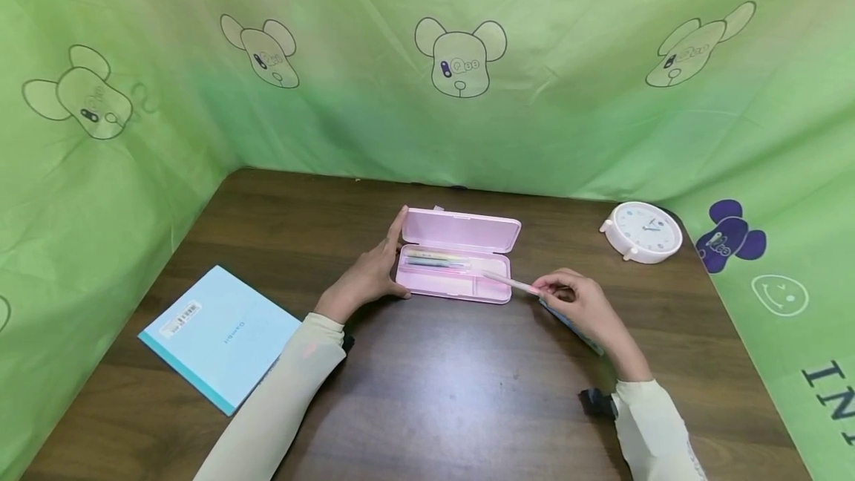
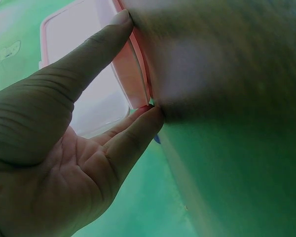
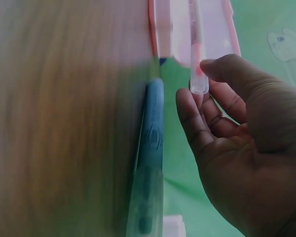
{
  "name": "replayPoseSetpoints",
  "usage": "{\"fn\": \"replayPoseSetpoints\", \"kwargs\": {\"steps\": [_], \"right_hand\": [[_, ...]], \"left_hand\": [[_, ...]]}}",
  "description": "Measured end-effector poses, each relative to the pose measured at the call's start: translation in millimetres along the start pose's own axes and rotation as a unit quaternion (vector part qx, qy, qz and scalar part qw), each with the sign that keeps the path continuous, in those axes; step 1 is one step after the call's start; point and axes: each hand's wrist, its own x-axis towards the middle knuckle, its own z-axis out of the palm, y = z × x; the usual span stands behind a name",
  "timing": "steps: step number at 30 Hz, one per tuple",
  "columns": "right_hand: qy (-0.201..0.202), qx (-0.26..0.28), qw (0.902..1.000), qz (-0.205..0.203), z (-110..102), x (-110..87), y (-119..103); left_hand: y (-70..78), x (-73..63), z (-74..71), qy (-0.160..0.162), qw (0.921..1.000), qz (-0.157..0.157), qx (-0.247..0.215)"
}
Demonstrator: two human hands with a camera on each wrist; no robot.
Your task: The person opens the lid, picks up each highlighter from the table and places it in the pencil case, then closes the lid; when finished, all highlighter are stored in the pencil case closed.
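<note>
Free tabletop (image 1: 441, 377) fronts case (image 1: 430, 284); lid (image 1: 461, 231) (open) blocks rear

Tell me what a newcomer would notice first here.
Probably the open pink pencil case near the middle of the dark table, gripped at its left end by the left hand, while the right hand pinches a pale pen reaching over the case's right end. Next might come the blue notebook on the left and the white clock in the far right corner.

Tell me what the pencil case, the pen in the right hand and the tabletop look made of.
Pencil case: likely hard plastic, smooth, with crisp moulded edges.
Pen: probably plastic; the end in the right hand looks see-through.
Tabletop: wood or wood-look laminate; brown grain shows, with a soft sheen.
</note>
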Motion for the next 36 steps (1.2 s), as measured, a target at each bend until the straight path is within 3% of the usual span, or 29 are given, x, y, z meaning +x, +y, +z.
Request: {"fn": "replayPoseSetpoints", "kwargs": {"steps": [7, 13, 17, 26, 29, 33, 36], "right_hand": [[-0.007, -0.007, 0.9999, 0.006, 12.2, 8.3, -1.8], [-0.022, -0.001, 0.9997, -0.014, 32.3, 30.3, -9.1], [-0.032, 0.007, 0.9992, -0.023, 47.6, 45.5, -16.9], [-0.042, 0.035, 0.9978, -0.039, 80.6, 73.8, -31.2], [-0.053, 0.042, 0.997, -0.038, 86.9, 79.4, -34.2], [-0.057, 0.041, 0.9967, -0.039, 89.6, 82.5, -38.3], [-0.054, 0.039, 0.997, -0.037, 88.9, 81.7, -39.4]], "left_hand": [[-1.5, -1.4, -1.1, 0.002, 1.0, 0.002, 0.003], [-4.1, -2.6, -0.2, 0.004, 0.9999, 0.009, -0.004], [-16.6, 1.7, 6.2, 0.018, 0.9994, 0.031, 0.003], [-2.6, 0.6, 0.5, 0.003, 1.0, 0.006, 0.006], [-21.8, 11.2, 12.1, 0.014, 0.9997, 0.017, 0.007], [-61.8, 31.2, 30.7, 0.028, 0.9994, 0.022, 0.003], [-65.2, 33.7, 32.7, 0.027, 0.9994, 0.023, 0.004]]}}
